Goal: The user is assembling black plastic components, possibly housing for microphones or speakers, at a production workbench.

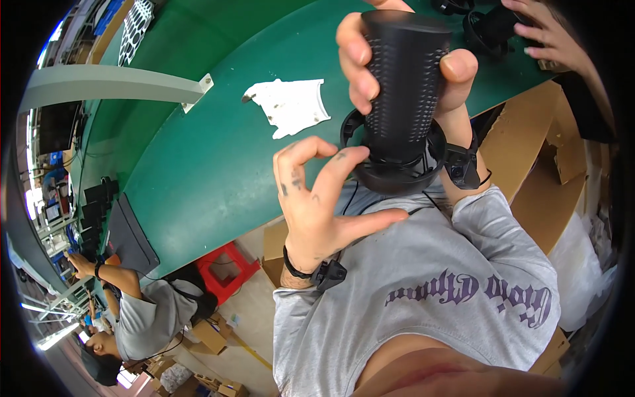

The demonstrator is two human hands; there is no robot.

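Observation:
My right hand (458, 74) is closed around a black cylinder with a dimpled, perforated-looking wall (405, 86), holding it up over the bench edge. At the cylinder's lower end sits a curved black bracket with a rounded base (397, 177). My left hand (314, 198) is beside that base, its thumb stretched out and its fingers apart and bent. The index fingertip lies at the bracket's edge; whether it presses on it I cannot tell. A white, stained piece of cloth or glove (291, 106) lies on the green bench (198, 178) beyond my left hand.
Another person's hand (546, 33) is at a similar black part (486, 30) at the far right. A cardboard box (529, 152) stands at the right. A grey metal post (126, 86), a red stool (227, 271) and a seated person (155, 311) are at the left.

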